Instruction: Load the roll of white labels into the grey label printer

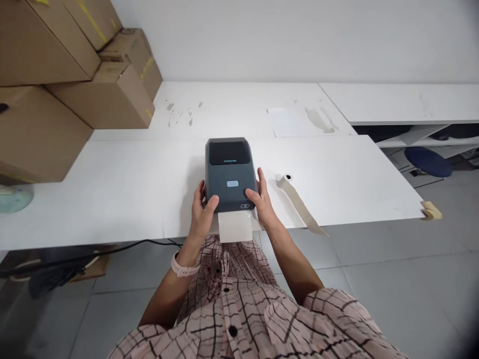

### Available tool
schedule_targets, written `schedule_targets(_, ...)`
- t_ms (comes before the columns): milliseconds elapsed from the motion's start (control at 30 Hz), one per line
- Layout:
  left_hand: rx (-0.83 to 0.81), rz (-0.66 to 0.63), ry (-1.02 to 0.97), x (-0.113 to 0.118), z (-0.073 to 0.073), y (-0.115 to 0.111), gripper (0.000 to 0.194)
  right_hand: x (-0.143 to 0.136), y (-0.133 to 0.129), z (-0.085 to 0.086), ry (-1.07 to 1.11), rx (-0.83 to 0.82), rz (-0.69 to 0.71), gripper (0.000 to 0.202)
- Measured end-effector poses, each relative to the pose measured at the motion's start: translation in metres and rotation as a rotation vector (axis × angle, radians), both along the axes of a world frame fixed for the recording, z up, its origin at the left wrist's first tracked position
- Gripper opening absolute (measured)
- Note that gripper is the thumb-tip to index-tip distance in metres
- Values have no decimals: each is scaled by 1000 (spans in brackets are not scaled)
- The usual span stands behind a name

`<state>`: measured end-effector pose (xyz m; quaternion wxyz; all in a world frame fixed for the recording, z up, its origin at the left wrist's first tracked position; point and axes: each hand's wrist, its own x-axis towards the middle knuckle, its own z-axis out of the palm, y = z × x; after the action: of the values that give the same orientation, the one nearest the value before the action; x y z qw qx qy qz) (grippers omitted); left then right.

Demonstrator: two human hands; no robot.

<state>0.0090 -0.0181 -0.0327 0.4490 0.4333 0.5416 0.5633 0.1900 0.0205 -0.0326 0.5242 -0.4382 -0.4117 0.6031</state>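
Observation:
A dark grey-blue label printer (222, 174) sits near the front edge of the white table, with a light button on its lid. White label paper (235, 227) hangs out of its front over the table edge. My left hand (202, 212) grips the printer's left front corner, thumb on top and fingers along the side. On the right front corner, my right hand (262, 200) holds it the same way, its index finger stretched up along the side. To the right lies a small paper roll (286, 178), its unrolled strip (305, 212) trailing over the front edge.
Cardboard boxes (108, 94) are stacked at the back left. A greenish round object (15, 198) is at the far left. A white sheet (286, 122) lies behind the roll. Black cables (145, 241) run below the table edge, and a blue stool (428, 161) stands at right.

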Motion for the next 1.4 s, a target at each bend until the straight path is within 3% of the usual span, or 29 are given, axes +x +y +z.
schedule_targets(67,-57,132,84,4,-8,-21,83,-2,0,0,23,2,-20,121)
schedule_targets(133,-112,224,117,10,-14,-42,71,-3,0,0,43,10,-33,121)
schedule_targets(233,-257,6,-19,19,-10,-61,54,-5,1,1,45,25,-42,120)
schedule_targets(333,-425,-232,-222,26,6,-63,50,-6,2,0,22,32,-36,120)
schedule_targets(467,-409,-175,-276,29,17,-60,49,-4,0,1,-83,77,-6,110)
schedule_targets(600,-400,-164,-109,27,8,-63,51,-1,-4,15,-480,478,-110,69)
schedule_targets(667,-373,-153,-19,23,2,-65,50,1,-5,24,-696,706,-81,56)
schedule_targets(733,-290,-49,90,16,-1,-66,47,0,-7,31,-827,842,-6,54)
schedule_targets(800,-166,172,218,8,-1,-65,39,-3,-10,34,-891,906,28,53)
schedule_targets(867,-33,375,334,1,4,-59,35,-8,-15,35,-919,922,32,50)
schedule_targets(933,84,424,406,-3,11,-48,42,-15,-19,35,-928,903,62,44)
schedule_targets(1067,158,182,420,2,20,-24,63,-21,-17,38,-913,860,81,32)
schedule_targets(1167,88,41,340,9,15,-18,79,-14,-15,32,-846,898,-6,31)
schedule_targets(1233,44,17,267,10,6,-20,86,-8,-19,19,-736,879,-79,42)
schedule_targets(1333,25,-2,168,8,-5,-22,87,-2,-29,-5,-538,665,-175,64)
schedule_targets(1400,50,-6,151,6,-9,-22,81,0,-34,-16,-444,523,-194,68)
